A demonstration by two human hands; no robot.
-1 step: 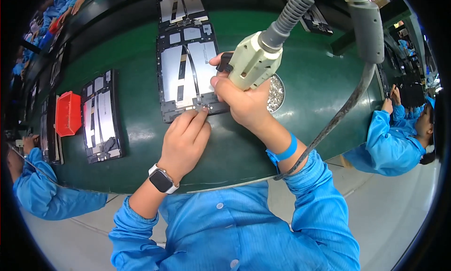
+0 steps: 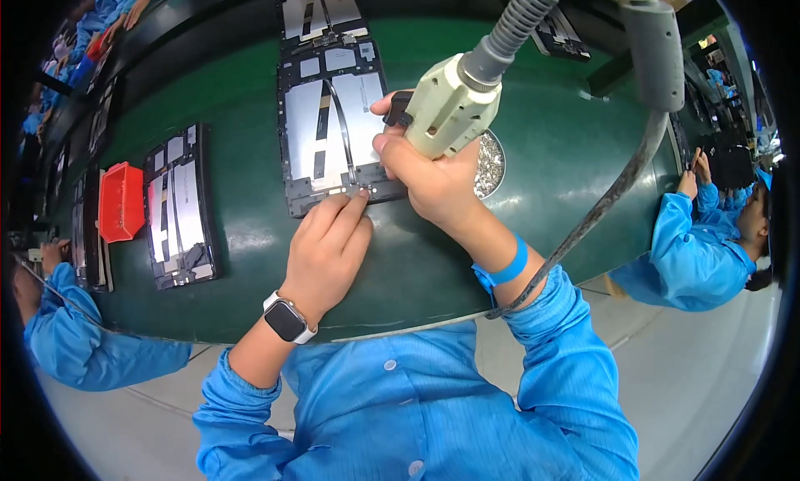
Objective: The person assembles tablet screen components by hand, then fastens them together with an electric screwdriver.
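My right hand [image 2: 433, 181] is wrapped round a pale power screwdriver [image 2: 454, 106] with a black lever. Its tip is hidden below the hand. Under it lies an opened tablet-like device [image 2: 304, 106], with silver panels, a black frame and a dark ribbon cable. At the device's near edge, the fingertips of my left hand [image 2: 327, 252] are bunched over a strip of small parts. My left thumb is tucked out of sight, and what the fingers pinch, if anything, cannot be seen. Right of the device, partly behind my right hand, a round dish [image 2: 492, 166] holds small shiny metal pieces, likely screws.
Another device [image 2: 179, 206] lies at left beside a red bin [image 2: 122, 202]. A further one [image 2: 323, 12] touches the far end of mine. A grey hose and cable [image 2: 621, 181] hang down over the green table [image 2: 575, 172]. Co-workers in blue sit on both sides.
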